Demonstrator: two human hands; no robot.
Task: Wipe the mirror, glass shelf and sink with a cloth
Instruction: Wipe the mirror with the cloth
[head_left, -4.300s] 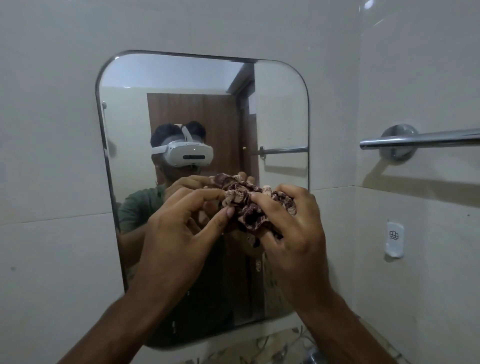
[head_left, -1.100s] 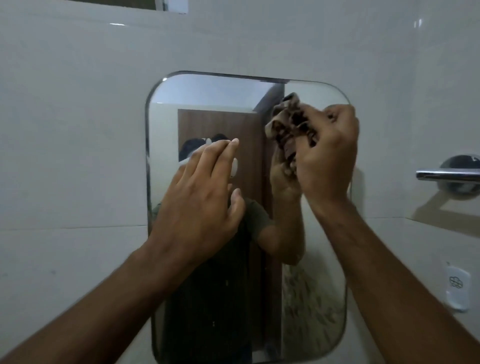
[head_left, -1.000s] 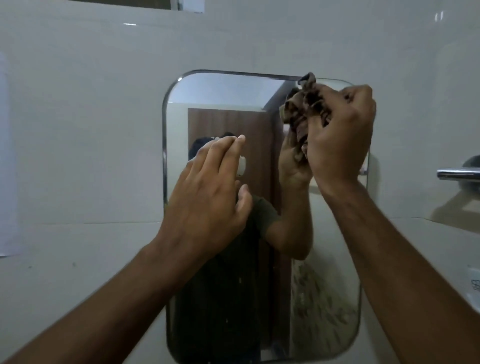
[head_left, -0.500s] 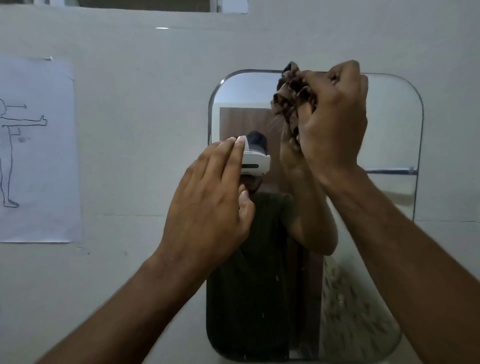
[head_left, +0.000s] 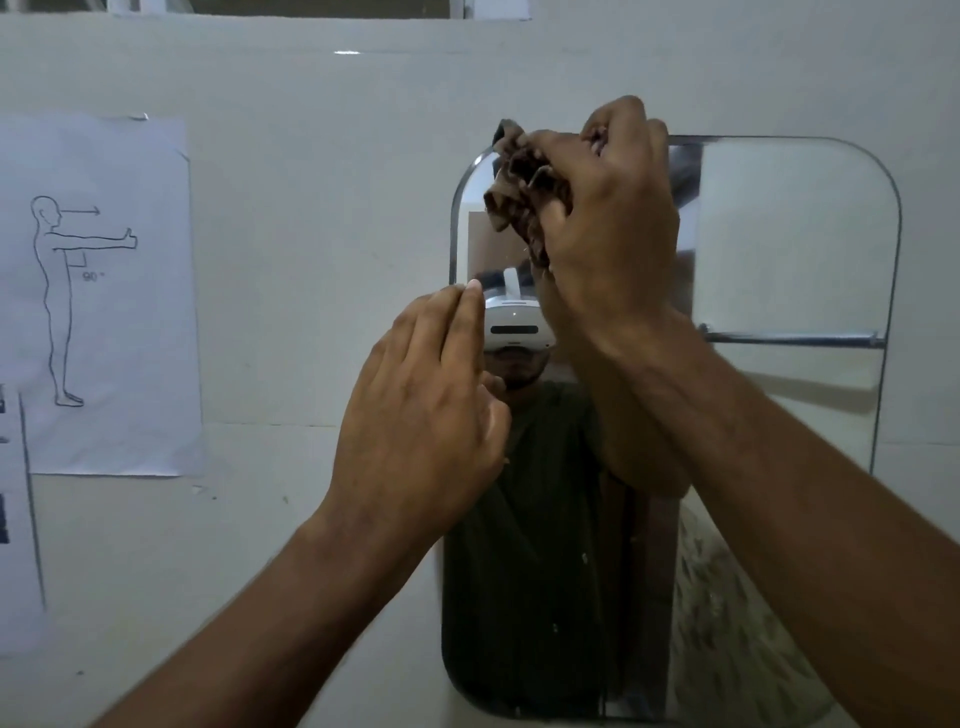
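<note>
A rounded rectangular mirror (head_left: 789, 249) hangs on the pale tiled wall, right of centre. My right hand (head_left: 608, 218) grips a bunched brown patterned cloth (head_left: 519, 192) against the mirror's top left corner. My left hand (head_left: 421, 415) is raised lower down at the mirror's left edge, its fingers straight and close together, holding nothing. Whether it touches the glass is unclear. The glass shelf and the sink are out of view.
A paper sheet (head_left: 104, 291) with a drawn standing figure is stuck to the wall on the left, with another sheet's edge (head_left: 15, 519) below it. The mirror reflects a towel bar (head_left: 789, 339) and a person wearing a white headset.
My right hand has carried the cloth from the mirror's top right across to its top left corner. The view has turned left, bringing the paper sheet in. My left hand stayed raised by the left edge.
</note>
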